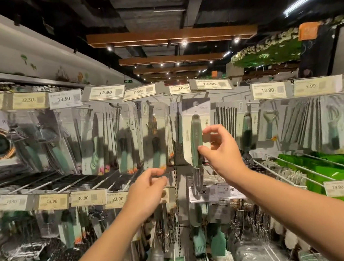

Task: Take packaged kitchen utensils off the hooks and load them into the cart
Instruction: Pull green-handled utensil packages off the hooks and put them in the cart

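Note:
A carded package with a green-handled utensil (pixel 195 137) hangs from a hook in the top row, centre. My right hand (pixel 221 148) pinches it, thumb on the green handle and forefinger on the card's right edge. To its left hangs a package with a black-and-green-handled knife (pixel 155 145). Just under that package's lower edge is my left hand (pixel 149 186), fingers loosely curled and blurred, holding nothing that I can see. No cart is in view.
Rows of packaged utensils (pixel 96 142) hang on hooks to both sides, under price tags (pixel 105 92). A lower row of hooks and tags (pixel 82 198) juts out at wrist height. Green goods (pixel 323 167) lie on wire pegs at the right.

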Available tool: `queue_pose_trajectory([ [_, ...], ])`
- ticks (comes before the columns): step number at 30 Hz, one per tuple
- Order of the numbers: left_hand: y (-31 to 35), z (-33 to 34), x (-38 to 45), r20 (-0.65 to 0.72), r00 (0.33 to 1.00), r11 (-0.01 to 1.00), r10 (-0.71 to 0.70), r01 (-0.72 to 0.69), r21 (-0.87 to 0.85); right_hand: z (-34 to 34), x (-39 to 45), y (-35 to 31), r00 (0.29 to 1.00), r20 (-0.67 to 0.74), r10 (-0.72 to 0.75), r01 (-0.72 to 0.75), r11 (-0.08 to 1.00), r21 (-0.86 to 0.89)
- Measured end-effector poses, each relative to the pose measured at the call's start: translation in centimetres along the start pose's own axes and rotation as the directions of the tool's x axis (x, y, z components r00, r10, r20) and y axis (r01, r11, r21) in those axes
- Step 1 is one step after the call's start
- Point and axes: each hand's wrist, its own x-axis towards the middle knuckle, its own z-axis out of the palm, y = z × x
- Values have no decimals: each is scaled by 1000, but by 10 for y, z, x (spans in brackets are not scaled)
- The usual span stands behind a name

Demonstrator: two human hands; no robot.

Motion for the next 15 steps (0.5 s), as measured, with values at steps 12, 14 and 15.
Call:
queue_pose_trajectory([
  [12,-3,-21,16,12,992,921,128,-123,370,15,24,-17,999,25,-37,41,987,-157],
  [14,-3,-23,19,22,987,864,156,-148,481,19,28,-18,999,24,-37,41,974,-225],
  [15,-3,-24,21,30,985,831,171,-160,532,21,30,-18,999,25,-30,36,968,-249],
])
